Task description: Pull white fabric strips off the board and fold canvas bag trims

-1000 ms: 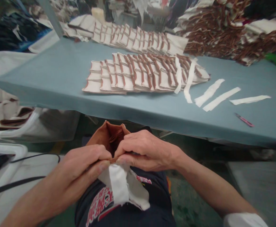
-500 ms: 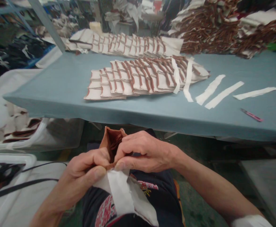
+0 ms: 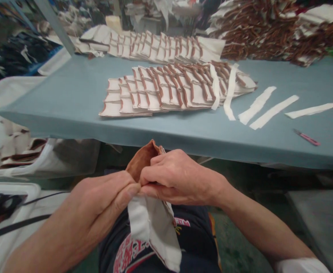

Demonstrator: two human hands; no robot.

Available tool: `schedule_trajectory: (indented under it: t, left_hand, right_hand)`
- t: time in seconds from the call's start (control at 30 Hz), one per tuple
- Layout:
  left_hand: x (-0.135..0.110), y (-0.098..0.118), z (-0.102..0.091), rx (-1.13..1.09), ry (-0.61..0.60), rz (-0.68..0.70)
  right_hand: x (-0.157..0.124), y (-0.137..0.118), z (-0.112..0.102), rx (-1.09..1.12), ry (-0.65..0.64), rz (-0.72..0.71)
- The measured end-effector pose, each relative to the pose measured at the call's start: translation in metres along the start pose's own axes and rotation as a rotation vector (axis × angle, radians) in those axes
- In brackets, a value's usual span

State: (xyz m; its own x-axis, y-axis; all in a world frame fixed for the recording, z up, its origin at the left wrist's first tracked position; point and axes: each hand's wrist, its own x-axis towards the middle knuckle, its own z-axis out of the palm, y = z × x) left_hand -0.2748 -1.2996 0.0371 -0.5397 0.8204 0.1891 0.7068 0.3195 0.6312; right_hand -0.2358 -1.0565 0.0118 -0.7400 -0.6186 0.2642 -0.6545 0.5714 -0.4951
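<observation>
Both hands meet over my lap, below the table's front edge. My left hand [image 3: 103, 201] pinches a cloth piece [image 3: 155, 227], thumb against forefinger. My right hand [image 3: 177, 178] grips the same piece from the right, fingers curled over its top. The piece is white cloth hanging down towards my dark printed shirt, with a brown lined part [image 3: 142, 161] sticking up between the hands. Its middle is hidden under my fingers.
A blue-grey table [image 3: 69, 94] carries two fanned rows of white pieces with brown trim [image 3: 169, 89], several loose white strips [image 3: 273, 112] and a pink cutter [image 3: 307, 137]. A heap of brown-trimmed pieces [image 3: 269, 30] lies at the back right. White bins stand at the left [image 3: 41, 159].
The hands have drawn closer and closed over the piece. The brown part now stands higher and shut, and the white cloth hangs longer.
</observation>
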Motion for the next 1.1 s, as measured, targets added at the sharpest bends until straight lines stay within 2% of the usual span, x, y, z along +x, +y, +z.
schedule_trajectory:
  t: [0.13,0.33,0.5,0.63,0.7,0.8,0.97,1.1]
  left_hand:
    - [-0.002,-0.001,0.005,-0.089,-0.005,-0.071]
    - [-0.006,-0.009,0.016,-0.361,0.057,-0.193]
    - [-0.010,-0.017,0.047,-0.851,0.193,-0.412]
    - [-0.015,-0.020,0.068,-1.062,0.246,-0.598]
    - [-0.017,-0.022,0.072,-1.074,0.236,-0.580]
    - [-0.017,-0.028,0.071,-1.053,0.192,-0.462]
    - [-0.014,-0.037,0.049,-0.983,0.100,-0.309]
    - [-0.014,-0.030,0.032,-0.690,0.004,-0.220]
  right_hand:
    - [0.000,0.003,0.000,0.086,0.005,-0.019]
    - [0.006,0.003,0.004,0.470,-0.014,0.076]
    - [0.012,0.008,0.022,0.814,0.015,0.110]
    - [0.012,0.014,0.026,0.885,-0.036,0.150]
    - [0.011,0.015,0.022,0.844,-0.070,0.162]
    - [0.010,0.015,0.012,0.732,-0.123,0.169]
    - [0.014,0.010,0.000,0.535,-0.160,0.033]
    - [0.016,0.002,0.000,0.400,-0.182,-0.008]
